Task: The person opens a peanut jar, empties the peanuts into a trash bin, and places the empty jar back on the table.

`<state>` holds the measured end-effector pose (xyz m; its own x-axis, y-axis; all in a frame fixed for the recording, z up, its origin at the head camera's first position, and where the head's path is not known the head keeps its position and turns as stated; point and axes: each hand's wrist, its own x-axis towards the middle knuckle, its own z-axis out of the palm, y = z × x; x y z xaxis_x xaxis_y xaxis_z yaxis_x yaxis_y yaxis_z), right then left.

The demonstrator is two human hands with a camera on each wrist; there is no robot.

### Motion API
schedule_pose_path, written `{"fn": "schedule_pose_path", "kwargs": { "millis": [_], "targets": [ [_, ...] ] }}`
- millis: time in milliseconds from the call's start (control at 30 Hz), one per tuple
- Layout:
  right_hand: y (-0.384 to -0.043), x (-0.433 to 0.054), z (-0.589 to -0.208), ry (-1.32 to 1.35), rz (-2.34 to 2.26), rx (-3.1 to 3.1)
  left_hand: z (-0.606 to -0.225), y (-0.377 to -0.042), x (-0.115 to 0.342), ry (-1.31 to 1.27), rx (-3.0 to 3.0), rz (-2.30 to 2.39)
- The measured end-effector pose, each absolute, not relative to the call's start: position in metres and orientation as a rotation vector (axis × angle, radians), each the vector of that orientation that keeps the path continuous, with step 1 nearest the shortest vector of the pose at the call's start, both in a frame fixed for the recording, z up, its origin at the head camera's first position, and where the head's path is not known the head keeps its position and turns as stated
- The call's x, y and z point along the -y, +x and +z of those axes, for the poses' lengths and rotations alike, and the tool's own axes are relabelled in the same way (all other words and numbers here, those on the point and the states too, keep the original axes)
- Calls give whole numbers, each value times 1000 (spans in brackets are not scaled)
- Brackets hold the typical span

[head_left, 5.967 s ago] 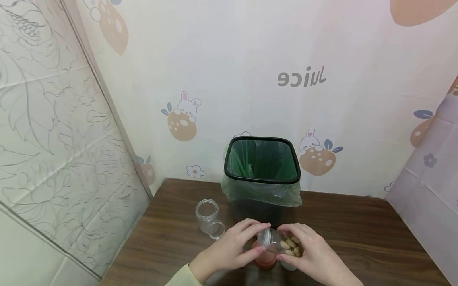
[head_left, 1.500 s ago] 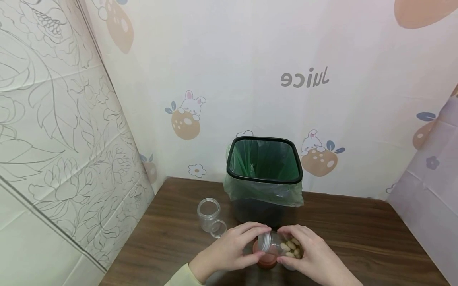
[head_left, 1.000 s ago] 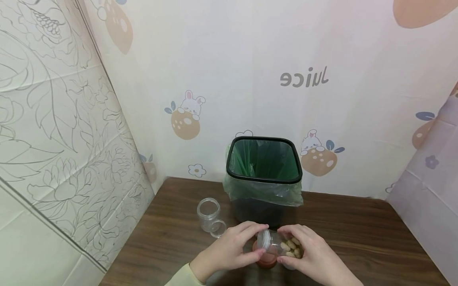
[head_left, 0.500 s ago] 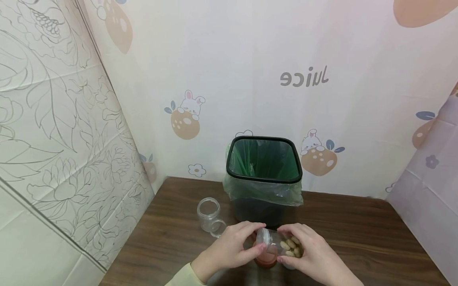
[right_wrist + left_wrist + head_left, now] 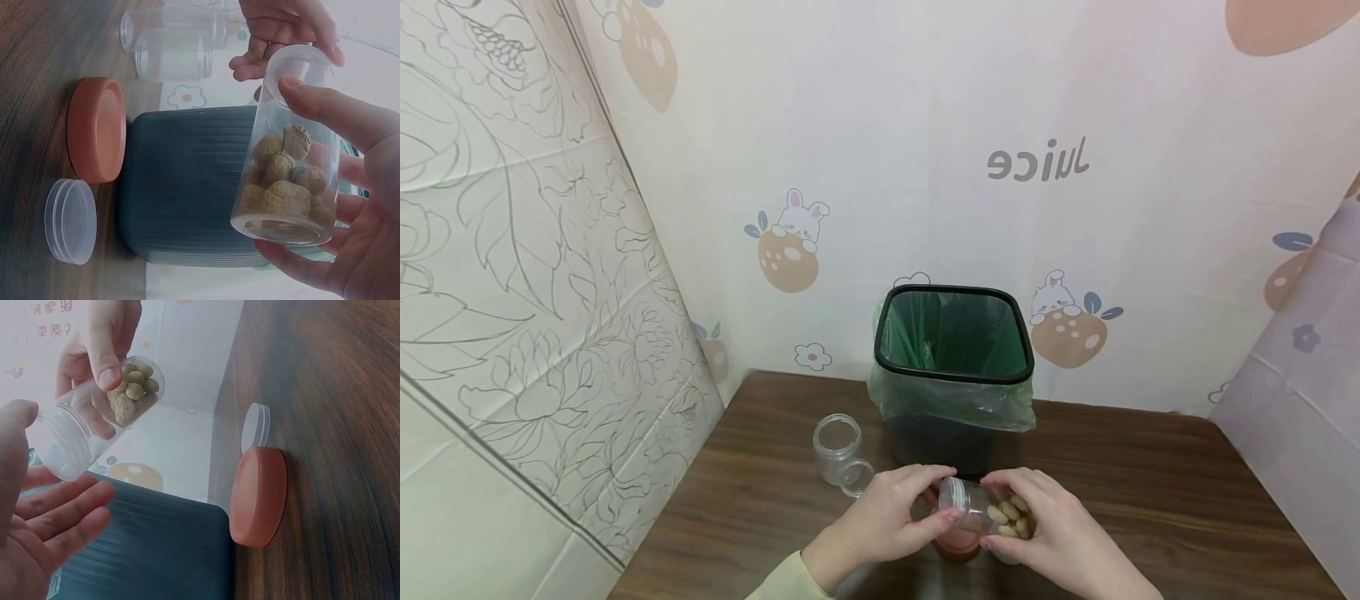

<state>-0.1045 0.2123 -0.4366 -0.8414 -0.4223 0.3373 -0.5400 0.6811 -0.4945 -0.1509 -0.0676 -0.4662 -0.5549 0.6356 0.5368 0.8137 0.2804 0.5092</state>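
A clear jar (image 5: pixel 977 507) lies nearly on its side in the air between my hands, with several unshelled peanuts (image 5: pixel 287 175) gathered at its base end. My right hand (image 5: pixel 1048 529) grips the base end, thumb along the near side and fingers round the far side. A translucent screw lid (image 5: pixel 61 445) covers the mouth, facing left. My left hand (image 5: pixel 887 517) pinches the lid between thumb and index finger, while its other fingers stretch out loosely below. Under the jar, on the table, sit a round orange-brown dish (image 5: pixel 257 497) and a loose translucent lid (image 5: pixel 255 428) beside it.
Just beyond my hands stands a dark bin (image 5: pixel 951 442) with a green liner, close to the wall. Two clear open jars, a taller one (image 5: pixel 835 450) and a smaller one (image 5: pixel 856 479), stand left of it on the wooden table (image 5: pixel 760 483).
Left fingers and thumb have shifted back and forth around the lid; compared with 1.5 s ago they reach less far over it. Right hand and jar stay nearly in place.
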Motion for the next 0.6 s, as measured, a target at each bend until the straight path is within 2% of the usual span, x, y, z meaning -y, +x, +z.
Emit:
{"fn": "schedule_pose_path", "kwargs": {
  "millis": [600],
  "targets": [
    [-105,-213,-440,801,868,2648,-465,-152,75,-1339,2323,-995]
  ]
}}
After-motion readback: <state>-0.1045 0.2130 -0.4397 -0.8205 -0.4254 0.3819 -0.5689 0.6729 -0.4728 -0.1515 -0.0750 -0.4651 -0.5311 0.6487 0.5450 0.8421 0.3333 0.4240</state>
